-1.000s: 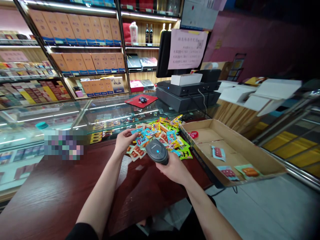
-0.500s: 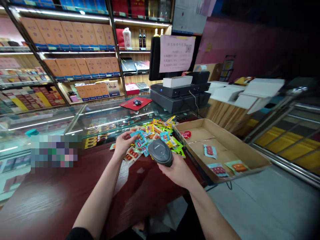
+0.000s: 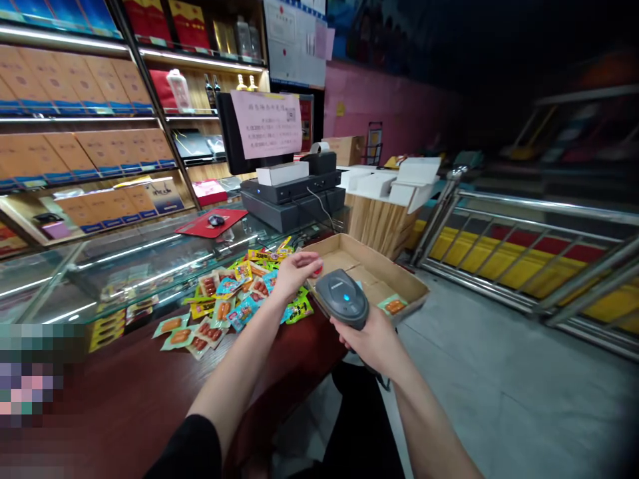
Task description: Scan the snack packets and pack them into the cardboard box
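Observation:
My right hand grips a grey handheld barcode scanner, whose top shows a lit blue light. My left hand reaches over the near left side of a shallow cardboard box, fingers closed around a small red packet, mostly hidden by the fingers. Inside the box lies a packet of small orange sausages; the scanner blocks part of the view there. Left of the box, a pile of colourful snack packets covers the counter's edge. Several sausage packets lie at its near left.
The dark red counter adjoins a glass display case. Behind stand a monitor with a paper notice, a black cash drawer and a mouse on a red mat. Stocked shelves are at left, a metal railing at right.
My left hand has moved right, from a blue packet on the pile to the box. The scanner's blue light has come on. The view has turned right.

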Available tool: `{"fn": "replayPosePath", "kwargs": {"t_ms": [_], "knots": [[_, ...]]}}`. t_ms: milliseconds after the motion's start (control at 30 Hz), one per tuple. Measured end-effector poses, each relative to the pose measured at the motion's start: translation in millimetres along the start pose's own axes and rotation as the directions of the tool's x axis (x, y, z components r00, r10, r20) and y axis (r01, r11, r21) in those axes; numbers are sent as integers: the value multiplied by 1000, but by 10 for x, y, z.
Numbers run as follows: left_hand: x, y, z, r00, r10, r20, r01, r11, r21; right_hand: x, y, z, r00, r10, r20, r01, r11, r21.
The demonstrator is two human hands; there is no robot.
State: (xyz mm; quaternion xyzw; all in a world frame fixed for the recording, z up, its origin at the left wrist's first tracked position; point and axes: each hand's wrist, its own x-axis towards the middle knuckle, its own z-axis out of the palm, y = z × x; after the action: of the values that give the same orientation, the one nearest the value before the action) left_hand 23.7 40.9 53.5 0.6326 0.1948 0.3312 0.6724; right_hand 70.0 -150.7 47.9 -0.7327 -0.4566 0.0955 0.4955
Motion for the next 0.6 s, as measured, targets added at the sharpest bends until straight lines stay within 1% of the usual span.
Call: {"fn": "replayPosePath", "kwargs": {"t_ms": [33,100,133,200,300,367,400,433,500,600], "knots": [[-24,-4,-53,1000,3,-6,-3,1000,2,1,-17,15,1000,-7,16,7,1000,7],[-83,-21,-276,999,15,-46,-14,999,33,14,-70,75,998,-25,64,24,1000,17],[-119,-34,-435,996,27,-79,-22,998,64,25,-99,120,996,-36,87,34,999,20],[-212,-61,-809,986,58,-157,-36,989,141,53,-150,234,990,-59,131,56,998,30],[-405,-93,-1392,960,102,-260,-41,972,230,99,-203,450,984,-87,157,80,996,50],[-550,-109,-1710,942,110,-316,-17,960,280,128,-237,599,981,-94,169,87,995,49],[-617,-117,-1832,936,110,-334,5,946,325,142,-257,669,979,-97,179,91,995,44],[-675,-125,-1927,935,106,-340,36,922,386,156,-278,736,975,-101,196,96,995,39],[-758,-142,-2040,945,83,-318,109,834,542,183,-319,855,967,-107,230,104,994,22],[-792,-168,-2068,965,43,-258,162,677,718,216,-352,1010,960,-93,263,104,994,-25]]}}
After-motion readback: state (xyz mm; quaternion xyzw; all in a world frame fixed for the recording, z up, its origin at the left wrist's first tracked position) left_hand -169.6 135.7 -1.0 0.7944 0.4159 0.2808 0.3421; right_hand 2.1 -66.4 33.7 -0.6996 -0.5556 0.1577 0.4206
